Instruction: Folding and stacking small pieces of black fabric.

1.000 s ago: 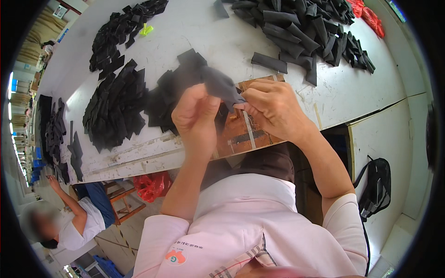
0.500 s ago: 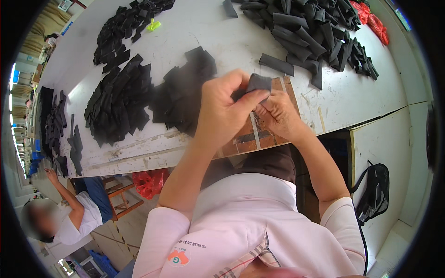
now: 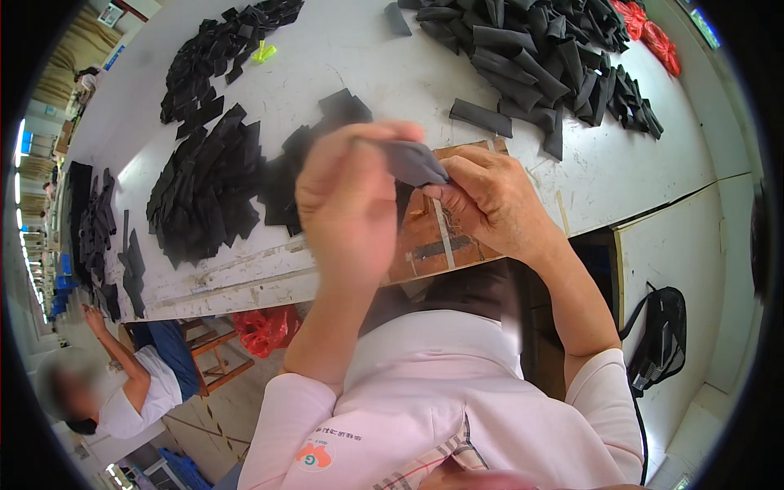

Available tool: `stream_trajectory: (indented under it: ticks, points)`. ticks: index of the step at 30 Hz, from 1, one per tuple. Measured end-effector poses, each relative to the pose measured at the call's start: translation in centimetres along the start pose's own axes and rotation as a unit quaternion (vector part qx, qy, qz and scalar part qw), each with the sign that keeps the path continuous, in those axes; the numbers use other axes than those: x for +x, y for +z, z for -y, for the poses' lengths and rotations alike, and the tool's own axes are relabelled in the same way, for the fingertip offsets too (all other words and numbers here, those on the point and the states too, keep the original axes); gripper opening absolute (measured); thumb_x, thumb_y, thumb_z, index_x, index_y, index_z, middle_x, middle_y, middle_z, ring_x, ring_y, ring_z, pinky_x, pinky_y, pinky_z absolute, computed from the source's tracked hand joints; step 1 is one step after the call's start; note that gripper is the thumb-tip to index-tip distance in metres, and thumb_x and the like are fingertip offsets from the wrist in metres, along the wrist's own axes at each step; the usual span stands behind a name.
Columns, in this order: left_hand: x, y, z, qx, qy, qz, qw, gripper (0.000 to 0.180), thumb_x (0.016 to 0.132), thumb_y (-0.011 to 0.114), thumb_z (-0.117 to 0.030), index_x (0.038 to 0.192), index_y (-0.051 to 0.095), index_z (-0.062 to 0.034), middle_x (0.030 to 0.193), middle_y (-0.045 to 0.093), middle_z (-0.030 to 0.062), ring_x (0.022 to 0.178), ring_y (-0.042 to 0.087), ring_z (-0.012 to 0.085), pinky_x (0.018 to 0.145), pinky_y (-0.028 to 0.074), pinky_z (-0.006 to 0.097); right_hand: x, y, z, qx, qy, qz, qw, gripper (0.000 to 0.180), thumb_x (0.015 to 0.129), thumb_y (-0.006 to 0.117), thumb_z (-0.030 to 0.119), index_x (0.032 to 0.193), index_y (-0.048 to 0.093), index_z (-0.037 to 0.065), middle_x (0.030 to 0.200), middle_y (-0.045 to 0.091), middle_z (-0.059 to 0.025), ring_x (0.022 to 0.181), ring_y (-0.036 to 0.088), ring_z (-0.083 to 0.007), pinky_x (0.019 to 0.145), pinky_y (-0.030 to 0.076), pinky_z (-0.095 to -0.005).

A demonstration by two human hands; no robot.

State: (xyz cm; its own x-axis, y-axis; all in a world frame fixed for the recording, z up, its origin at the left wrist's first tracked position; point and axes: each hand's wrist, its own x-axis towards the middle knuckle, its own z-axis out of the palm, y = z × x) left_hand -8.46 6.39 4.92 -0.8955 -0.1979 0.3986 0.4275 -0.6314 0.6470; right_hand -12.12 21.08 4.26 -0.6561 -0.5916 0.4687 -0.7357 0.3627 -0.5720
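A small dark grey fabric piece [image 3: 415, 163], folded or tube-like, is held above the table at the middle of the view. My right hand [image 3: 498, 200] pinches its right end between thumb and fingers. At the other end is my left hand [image 3: 347, 200], smeared by motion, its fingers curving over the fabric; whether they grip it cannot be made out. Beneath the hands lies a brown board [image 3: 453, 245] with pale strips across it. Left of my left hand, partly hidden by it, is a pile of black fabric pieces [image 3: 286, 184].
Another black fabric pile [image 3: 204, 188] sits further left on the white table [image 3: 343, 57]. Dark grey folded pieces [image 3: 531, 61] are heaped at the far right, near red plastic bags [image 3: 657, 45]. A black mesh bag [image 3: 660, 339] hangs at right. A co-worker [image 3: 135, 376] sits at lower left.
My left hand has moved left, away from my right hand. The fabric piece now stretches out leftward from my right hand's pinch, with more of it showing.
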Motion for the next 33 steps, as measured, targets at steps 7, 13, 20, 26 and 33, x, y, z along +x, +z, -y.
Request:
stream_trajectory:
  ticks: [7,13,20,26,33]
  points:
    - [-1.3,-1.4,0.0,-0.040,-0.089,-0.035,0.995,0.015,0.083,0.055,-0.013,0.094,0.058,-0.0038,0.093,0.058,0.0090,0.092,0.051,0.0230,0.087,0.038,0.036,-1.1,1.3,-0.7,-0.002,0.025,0.044,0.999,0.024,0.071,0.065,0.016,0.063,0.047,0.003,0.058,0.050,-0.0067,0.059,0.052,-0.0260,0.050,0.039,-0.0354]
    - [-1.2,-1.4,0.1,-0.005,-0.061,-0.052,0.997,0.013,0.084,0.053,-0.008,0.093,0.057,0.0004,0.088,0.059,0.0082,0.085,0.053,0.0165,0.079,0.040,0.028,-1.5,1.1,0.0,0.061,0.015,0.004,0.998,0.023,0.072,0.064,0.013,0.062,0.045,0.003,0.057,0.051,-0.0100,0.054,0.051,-0.0291,0.047,0.039,-0.0362]
    - [-4.5,-4.1,0.2,0.324,-0.033,-0.078,0.942,0.010,0.083,0.052,-0.002,0.092,0.056,0.0023,0.088,0.060,0.0063,0.080,0.054,0.0093,0.073,0.043,0.023,1.7,-1.6,0.3,0.240,0.105,0.045,0.964,0.008,0.077,0.057,0.007,0.070,0.055,0.005,0.058,0.052,-0.0033,0.052,0.052,-0.0184,0.050,0.041,-0.0284]
    - [-8.6,-7.2,1.5,0.664,-0.094,-0.035,0.741,0.032,0.068,0.064,-0.003,0.098,0.053,-0.0005,0.093,0.058,0.0102,0.082,0.055,0.0178,0.073,0.043,0.027,-0.8,0.8,-1.7,0.169,0.189,-0.158,0.954,0.025,0.086,0.049,0.023,0.082,0.058,0.000,0.057,0.051,-0.0016,0.052,0.048,-0.0065,0.047,0.038,-0.0201]
    - [-5.5,-7.7,5.2,0.844,-0.019,0.057,0.534,0.025,0.067,0.066,-0.012,0.087,0.055,-0.0026,0.086,0.053,0.0125,0.084,0.051,0.0290,0.074,0.042,0.037,-7.6,4.5,1.0,0.261,0.316,0.008,0.912,0.025,0.086,0.052,0.021,0.080,0.058,-0.002,0.056,0.052,-0.0051,0.052,0.050,-0.0102,0.049,0.040,-0.0218]
